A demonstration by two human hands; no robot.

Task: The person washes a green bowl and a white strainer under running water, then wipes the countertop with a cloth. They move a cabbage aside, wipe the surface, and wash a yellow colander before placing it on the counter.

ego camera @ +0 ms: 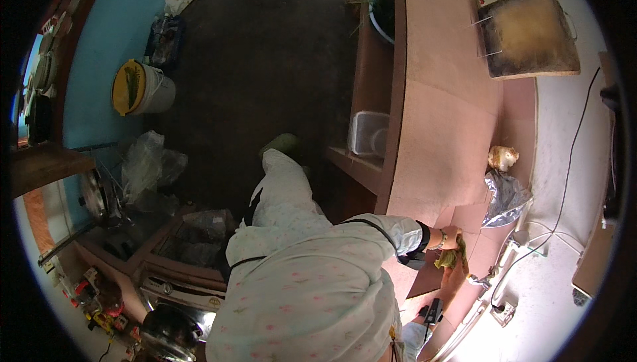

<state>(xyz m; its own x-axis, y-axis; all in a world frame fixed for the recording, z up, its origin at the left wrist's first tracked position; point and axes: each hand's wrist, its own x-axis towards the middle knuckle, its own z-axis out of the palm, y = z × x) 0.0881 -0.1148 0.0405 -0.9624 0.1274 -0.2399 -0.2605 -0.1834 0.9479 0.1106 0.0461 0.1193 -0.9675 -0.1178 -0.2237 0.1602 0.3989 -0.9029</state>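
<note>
My left hand, with a bracelet and a black band at the wrist, grips a crumpled yellow-green cloth. My right hand is close below it in the picture and also has hold of the cloth; its fingers are partly hidden. A small black device is strapped to my right wrist. Both hands are over the pink tiled sink area, beside a metal tap on the wall pipe. No running water can be made out.
The pink tiled counter bears crumpled foil and a pale brown-white lump. A blackened square board leans at its far end. Behind me stand a gas stove with a dark pot. A lidded white bucket stands by the blue wall.
</note>
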